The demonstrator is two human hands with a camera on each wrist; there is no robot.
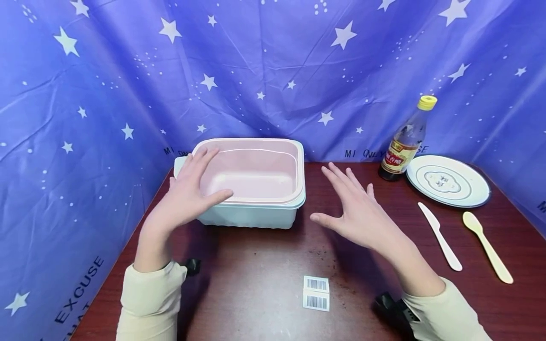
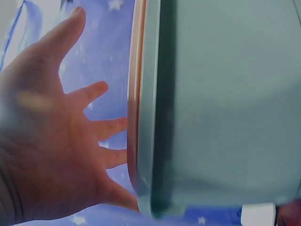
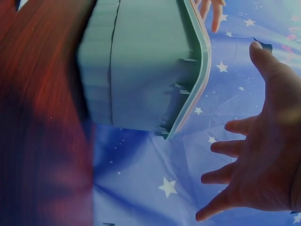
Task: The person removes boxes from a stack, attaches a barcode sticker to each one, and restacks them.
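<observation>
A pink plastic basin [image 1: 249, 177] sits nested inside a pale blue-green basin [image 1: 251, 217] at the back of the table, left of centre. My left hand [image 1: 183, 192] hovers over their left end, fingers spread and holding nothing. From the left wrist view, the outer wall of the blue-green basin [image 2: 230, 103] fills the right side, and some of my fingertips pass behind the rim. To the right of the basins, my right hand [image 1: 356, 213] is raised above the table with straight, spread fingers. The right wrist view shows it apart from the blue-green basin [image 3: 146, 66].
A dark sauce bottle with a yellow cap [image 1: 401, 147] stands at the back right beside a white plate [image 1: 469, 182]. In front lie a white knife [image 1: 440, 237] and a cream spoon [image 1: 488, 248]. A barcode label [image 1: 316, 293] lies near the front. Starry blue cloth [image 1: 264, 61] hangs behind.
</observation>
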